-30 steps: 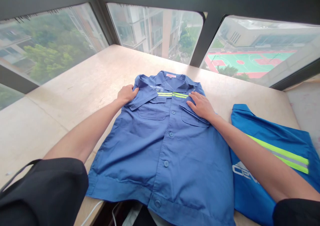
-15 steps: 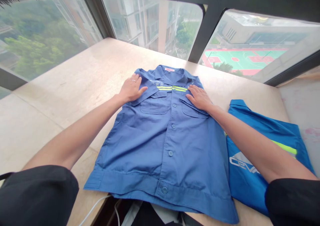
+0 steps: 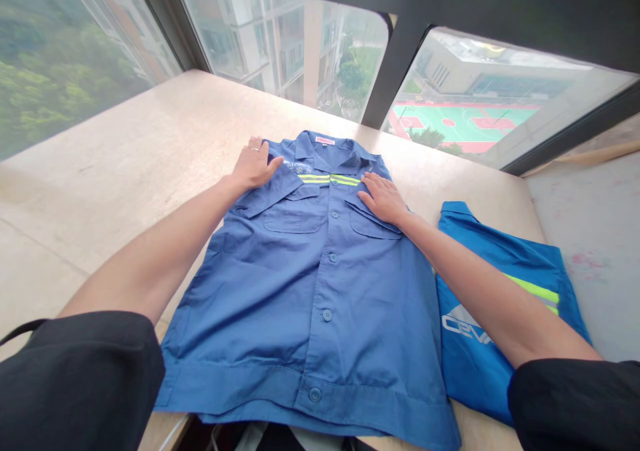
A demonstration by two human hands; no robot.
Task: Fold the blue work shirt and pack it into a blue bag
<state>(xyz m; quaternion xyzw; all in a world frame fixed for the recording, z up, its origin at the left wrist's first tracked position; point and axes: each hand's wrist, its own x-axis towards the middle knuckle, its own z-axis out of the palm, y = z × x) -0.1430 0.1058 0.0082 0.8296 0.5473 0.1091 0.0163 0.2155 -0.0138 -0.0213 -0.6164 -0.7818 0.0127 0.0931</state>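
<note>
Trees (image 3: 50, 91) outside, far left of the jacket (image 3: 265, 291). Pale ledge (image 3: 125, 144) beneath the jacket, stretching well past it on the left. Dark sleeve (image 3: 85, 378) just beside the jacket, lower left. Left hand (image 3: 254, 163) on the upper left of the jacket: rests spread, palm down, thumb apart from the fingers, grip loose; ring (image 3: 255, 149) on one finger. Next, the jacket itself: lies flat and front up on the ledge, collar (image 3: 305, 146) at its far end, hem (image 3: 240, 384) at its near end, yellow stripe (image 3: 345, 180) across its chest. Right hand (image 3: 383, 199) on the upper right of the jacket: rests palm down, fingers straight, grip loose. Bright blue garment (image 3: 505, 241) right of the jacket, very near, partly hidden by the right forearm (image 3: 475, 291); cannot tell whether touching. White wall (image 3: 585, 238) farther right of the jacket.
</note>
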